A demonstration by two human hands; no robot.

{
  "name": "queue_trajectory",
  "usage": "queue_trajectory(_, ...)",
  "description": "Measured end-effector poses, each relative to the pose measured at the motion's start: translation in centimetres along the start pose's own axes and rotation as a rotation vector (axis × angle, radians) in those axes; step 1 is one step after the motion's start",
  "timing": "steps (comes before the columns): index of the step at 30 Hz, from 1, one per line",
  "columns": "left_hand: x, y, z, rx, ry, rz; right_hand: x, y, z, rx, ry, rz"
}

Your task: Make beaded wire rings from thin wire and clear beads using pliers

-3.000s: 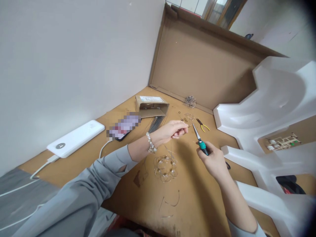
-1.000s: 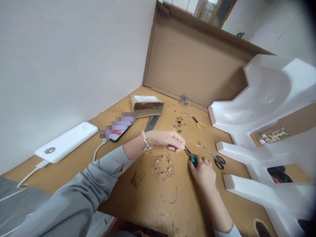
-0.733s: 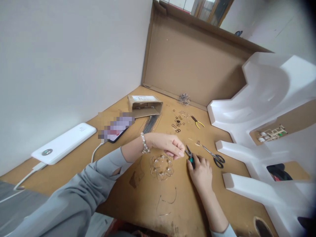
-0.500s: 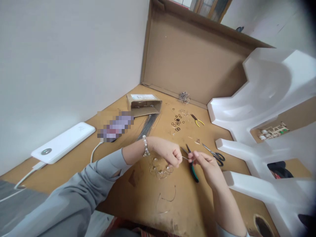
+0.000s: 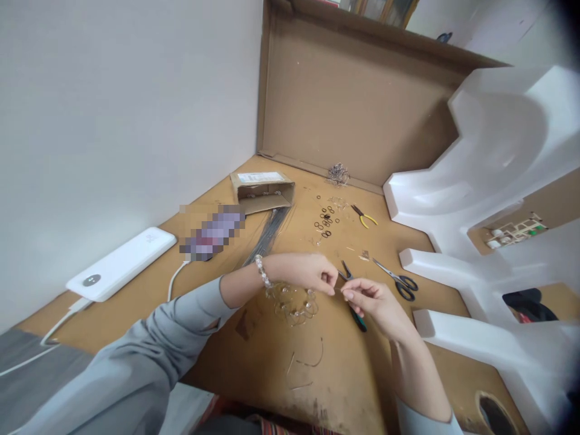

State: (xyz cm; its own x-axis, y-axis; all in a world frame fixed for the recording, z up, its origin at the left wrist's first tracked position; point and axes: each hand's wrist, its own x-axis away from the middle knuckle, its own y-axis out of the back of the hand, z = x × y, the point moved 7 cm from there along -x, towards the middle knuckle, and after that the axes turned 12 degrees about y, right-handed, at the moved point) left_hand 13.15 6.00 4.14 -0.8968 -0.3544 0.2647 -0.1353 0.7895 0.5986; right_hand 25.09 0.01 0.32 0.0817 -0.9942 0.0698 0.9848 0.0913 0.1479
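My left hand (image 5: 304, 272) and my right hand (image 5: 372, 304) meet fingertip to fingertip above the cardboard work surface (image 5: 344, 362). Both pinch a small thin piece, perhaps wire, too fine to make out. Under the left hand lies a ring of clear beads on wire (image 5: 292, 303). Green-handled pliers (image 5: 354, 305) lie on the cardboard, partly hidden by my right fingers. A bead bracelet sits on my left wrist.
Scissors (image 5: 396, 280) lie right of my hands. Yellow-handled pliers (image 5: 364, 215), small black rings (image 5: 325, 219) and a wire tangle (image 5: 338, 174) lie farther back. A small carton (image 5: 261, 189), a wire bundle, a phone and a power bank (image 5: 121, 263) sit left. White foam packing (image 5: 480, 181) fills the right.
My right hand has laid the green-handled pliers down on the cardboard. It has come to my left hand, and both now pinch a small piece together.
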Motion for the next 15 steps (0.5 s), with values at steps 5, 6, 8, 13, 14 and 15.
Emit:
queue_trajectory(5, -0.6, 0.4, 0.0, -0.001, -0.057, -0.114, -0.4, 0.4, -1.3, -0.110, 0.040, -0.050)
queue_trajectory(6, -0.7, 0.4, -0.1, -0.024, -0.081, -0.138, -0.5, 0.3, -1.5, -0.116, 0.039, -0.035)
queue_trajectory(8, -1.0, 0.1, -0.2, -0.045, -0.098, -0.153, -0.6, 0.0, -1.6, -0.124, 0.028, -0.004)
queue_trajectory(13, -1.7, -0.4, 0.1, 0.013, -0.078, -0.106, -0.6, -0.2, -1.5, -0.088, -0.016, -0.009)
queue_trajectory(14, -1.7, -0.5, 0.1, 0.025, -0.074, -0.105, -0.6, -0.1, -1.5, -0.073, -0.019, -0.024)
queue_trajectory(15, -1.8, -0.5, 0.2, 0.038, -0.068, -0.104, -0.6, 0.0, -1.5, -0.062, -0.016, -0.041)
